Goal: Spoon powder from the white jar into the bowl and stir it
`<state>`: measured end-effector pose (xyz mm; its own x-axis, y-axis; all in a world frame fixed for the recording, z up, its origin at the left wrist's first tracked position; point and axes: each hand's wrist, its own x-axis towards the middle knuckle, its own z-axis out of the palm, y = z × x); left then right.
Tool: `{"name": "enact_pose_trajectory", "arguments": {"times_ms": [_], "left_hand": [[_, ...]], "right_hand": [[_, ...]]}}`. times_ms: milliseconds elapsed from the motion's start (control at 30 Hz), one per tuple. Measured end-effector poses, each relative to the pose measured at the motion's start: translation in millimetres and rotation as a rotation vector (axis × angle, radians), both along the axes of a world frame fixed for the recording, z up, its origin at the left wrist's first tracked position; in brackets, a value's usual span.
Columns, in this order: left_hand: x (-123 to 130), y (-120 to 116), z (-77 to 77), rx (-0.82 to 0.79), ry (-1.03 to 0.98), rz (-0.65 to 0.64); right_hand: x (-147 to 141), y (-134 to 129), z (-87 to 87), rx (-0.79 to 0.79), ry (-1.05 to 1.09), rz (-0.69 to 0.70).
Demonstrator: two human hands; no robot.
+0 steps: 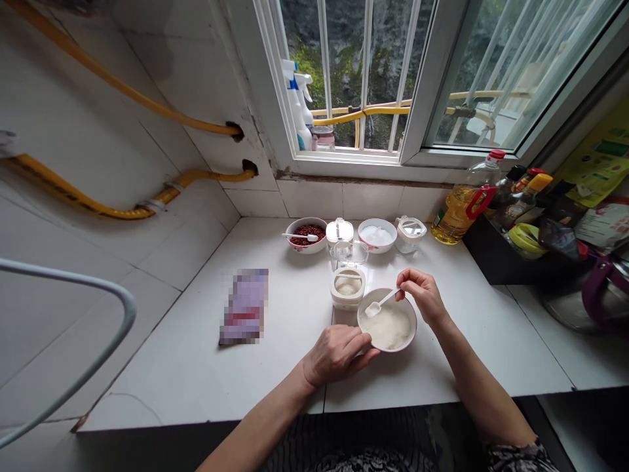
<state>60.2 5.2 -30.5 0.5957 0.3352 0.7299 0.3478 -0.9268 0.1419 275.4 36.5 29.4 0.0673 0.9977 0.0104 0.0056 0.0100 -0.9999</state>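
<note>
left hand (339,354) grips bowl (413,321) by rim; right hand (423,296) pinches spoon (381,303) above bowl's white grains (392,329). open jar (347,303), behind-left of bowl: seems part-filled; plenty of grains remain in bowl.

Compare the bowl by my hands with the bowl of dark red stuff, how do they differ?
The near bowl contains pale grains; the far bowl contains dark red bits. Your left hand grips the near bowl, but neither hand touches the far bowl. Your right hand holds a spoon at the near bowl; another spoon rests in the far bowl. Both are round.
</note>
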Motion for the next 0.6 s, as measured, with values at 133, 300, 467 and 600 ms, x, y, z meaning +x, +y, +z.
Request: {"name": "enact_pose_trajectory", "arguments": {"times_ms": [133,300,467,600], "left_hand": [[0.0,0.6,-1.2,0.008,-0.01,-0.005],[0.0,0.2,-0.9,0.001,-0.006,-0.006],[0.0,-0.2,-0.5,-0.002,-0.007,-0.006],[0.1,-0.3,-0.9,-0.001,-0.008,-0.001]], "right_hand": [[1.7,1.3,-1.8,-0.025,0.066,0.005],[1.6,2.6,-4.6,-0.025,0.117,-0.004],[-4.8,-0.5,-6.7,0.06,0.069,0.003],[-9.3,-4.9,-12.0,0.239,-0.1,0.02]]}}
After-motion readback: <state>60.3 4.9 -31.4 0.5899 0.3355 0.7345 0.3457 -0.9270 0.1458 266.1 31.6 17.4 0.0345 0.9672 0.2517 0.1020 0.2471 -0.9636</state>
